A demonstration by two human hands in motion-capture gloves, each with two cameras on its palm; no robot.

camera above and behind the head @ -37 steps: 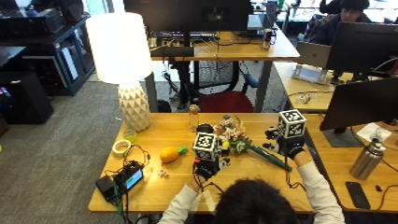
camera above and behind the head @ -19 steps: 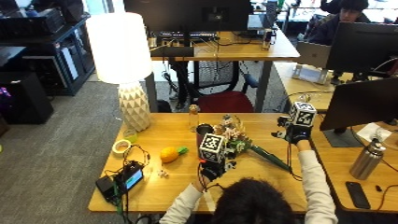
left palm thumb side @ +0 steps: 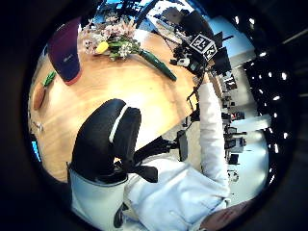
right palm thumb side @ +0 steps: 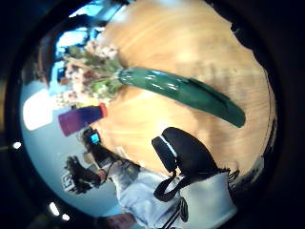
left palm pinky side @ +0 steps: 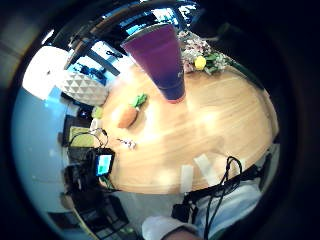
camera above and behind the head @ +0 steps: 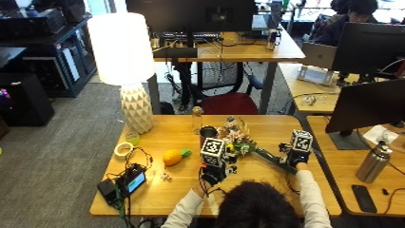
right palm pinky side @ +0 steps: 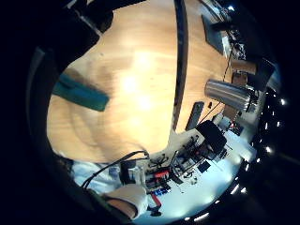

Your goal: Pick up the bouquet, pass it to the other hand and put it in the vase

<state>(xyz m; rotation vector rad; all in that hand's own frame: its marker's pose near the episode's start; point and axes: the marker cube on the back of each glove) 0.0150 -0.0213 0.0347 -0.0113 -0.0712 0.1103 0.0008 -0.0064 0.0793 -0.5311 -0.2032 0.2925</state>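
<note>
The right hand (camera above and behind the head: 296, 160) has come down toward the table over the last second, after lifting a little half a second ago; it now hovers at the stem end of the bouquet (camera above and behind the head: 244, 145); whether it is open or closing cannot be told, since the outside view hides it under the glove; its thumb-side palm view shows the green-wrapped stem lying free on the wood below the palm, not held, so I judge the grasp has not yet been made.

The left hand (camera above and behind the head: 212, 175) has barely shifted; it sits near the table's front, just in front of the flower end; its grip cannot be told either; its palm views show nothing held, only the vase (camera above and behind the head: 207, 134) standing upright close by and the blooms beyond it.

The bouquet lies flat where it was, flowers beside the vase and stem pointing toward the right hand; the vase holds nothing from it.

So the descent reads as the approach to the pick; the lift, the hand-over to the left hand and the placing all remain; the left hand looks well placed to receive, being nearest the vase.

Further out, an orange toy carrot (camera above and behind the head: 172, 156) rests on the table (camera above and behind the head: 183, 190), well apart from the work.
</note>
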